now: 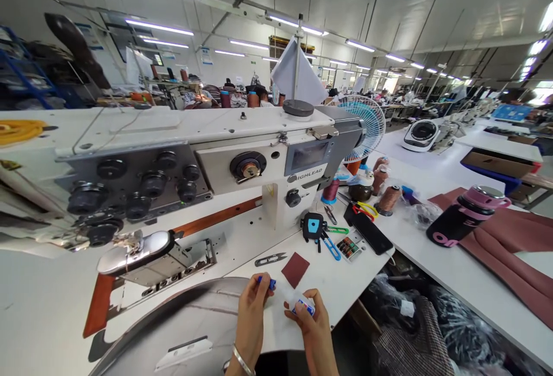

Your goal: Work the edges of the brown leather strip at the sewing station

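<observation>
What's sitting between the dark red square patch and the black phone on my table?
In the head view, blue snips and a small case of coloured pieces lie between the patch and the phone.

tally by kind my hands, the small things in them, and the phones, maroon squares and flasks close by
Hands: 2, left hand and right hand
Small held things: 2, blue piece and white-and-blue piece
Phone: 1
Maroon square: 1
Flask: 1
Total: 7
</observation>
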A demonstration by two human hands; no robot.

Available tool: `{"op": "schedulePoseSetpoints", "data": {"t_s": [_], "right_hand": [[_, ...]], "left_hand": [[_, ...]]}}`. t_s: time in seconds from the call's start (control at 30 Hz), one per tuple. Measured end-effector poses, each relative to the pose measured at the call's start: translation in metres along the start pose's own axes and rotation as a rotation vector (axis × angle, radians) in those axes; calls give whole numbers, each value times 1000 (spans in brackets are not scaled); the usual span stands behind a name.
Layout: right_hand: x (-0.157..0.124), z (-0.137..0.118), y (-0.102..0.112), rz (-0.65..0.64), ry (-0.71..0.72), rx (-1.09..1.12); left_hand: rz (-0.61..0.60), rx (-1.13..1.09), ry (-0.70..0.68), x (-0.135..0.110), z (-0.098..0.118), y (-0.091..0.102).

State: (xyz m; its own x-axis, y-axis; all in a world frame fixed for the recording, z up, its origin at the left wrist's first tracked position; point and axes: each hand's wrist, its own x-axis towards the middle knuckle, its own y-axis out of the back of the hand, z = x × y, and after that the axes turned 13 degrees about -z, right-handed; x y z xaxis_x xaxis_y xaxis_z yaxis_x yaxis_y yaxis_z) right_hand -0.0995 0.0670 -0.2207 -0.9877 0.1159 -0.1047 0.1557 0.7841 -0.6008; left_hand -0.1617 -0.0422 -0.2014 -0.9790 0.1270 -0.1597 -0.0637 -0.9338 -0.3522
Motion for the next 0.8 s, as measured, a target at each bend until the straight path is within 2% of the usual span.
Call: {"op": "schedulePoseSetpoints", "data": {"t_s": [0.07, 0.13, 0.27, 0.33, 0.43, 0.5, 0.6, 0.73, 0.8], "right_hand": [[-2, 3, 2, -23, 4, -36], [-4, 6, 5, -53, 36, -171], [-4, 11, 17, -204, 101, -806], [0, 12, 22, -259, 234, -1144], [8, 13, 27, -146, 581, -1489], [13, 12, 26, -63, 735, -1593], [20, 14, 25, -12, 830, -1640], [26, 24, 28, 16, 857, -1636], [28, 32, 28, 30, 791, -1556]], "left_hand": [[-30, 61, -4, -1, 2, -1], [-63, 135, -8, -1, 4, -2], [-125, 251, 15, 2, 13, 1], [-157, 336, 25, 4, 18, 5], [-151, 451, 21, 7, 22, 9], [-124, 454, 19, 9, 22, 10], [-90, 391, 25, 11, 21, 9], [-28, 396, 30, 14, 18, 6], [-8, 438, 15, 16, 17, 4]]}}
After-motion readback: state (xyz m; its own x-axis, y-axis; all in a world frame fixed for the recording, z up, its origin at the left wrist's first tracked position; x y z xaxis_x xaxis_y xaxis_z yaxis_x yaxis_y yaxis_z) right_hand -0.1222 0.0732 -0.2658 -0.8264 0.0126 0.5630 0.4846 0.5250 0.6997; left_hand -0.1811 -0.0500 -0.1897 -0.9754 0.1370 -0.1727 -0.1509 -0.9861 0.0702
